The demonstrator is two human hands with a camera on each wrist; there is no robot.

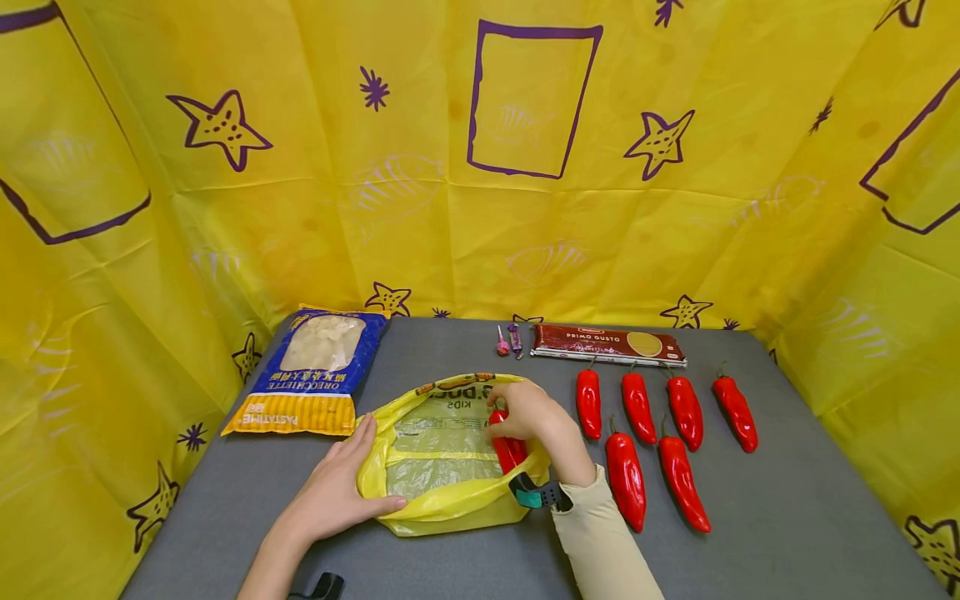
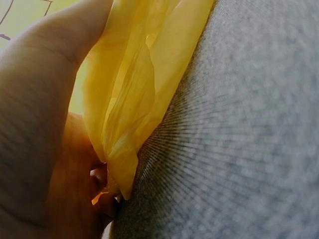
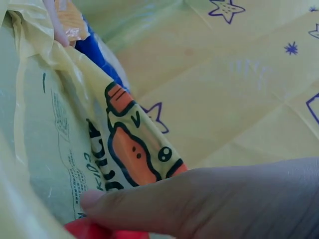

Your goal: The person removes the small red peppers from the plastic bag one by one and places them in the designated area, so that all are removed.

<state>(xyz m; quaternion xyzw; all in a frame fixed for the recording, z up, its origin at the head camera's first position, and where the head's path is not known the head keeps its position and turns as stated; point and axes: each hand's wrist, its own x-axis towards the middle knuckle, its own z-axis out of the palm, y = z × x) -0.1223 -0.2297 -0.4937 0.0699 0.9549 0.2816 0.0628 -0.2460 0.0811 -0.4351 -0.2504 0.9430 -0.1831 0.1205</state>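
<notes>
Right hand [image 1: 525,412] holds red pepper [image 1: 510,450] lengthwise inside yellow bag [image 1: 442,500].

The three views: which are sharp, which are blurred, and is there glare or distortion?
Head view: sharp, evenly lit, soft shadows, straight backdrop lines bowed near the edges. Left wrist view: too close, the left hand and the thin yellow plastic bag soft, the grey table cloth smeared. Right wrist view: washed out, hazy; the right hand blurred.
</notes>
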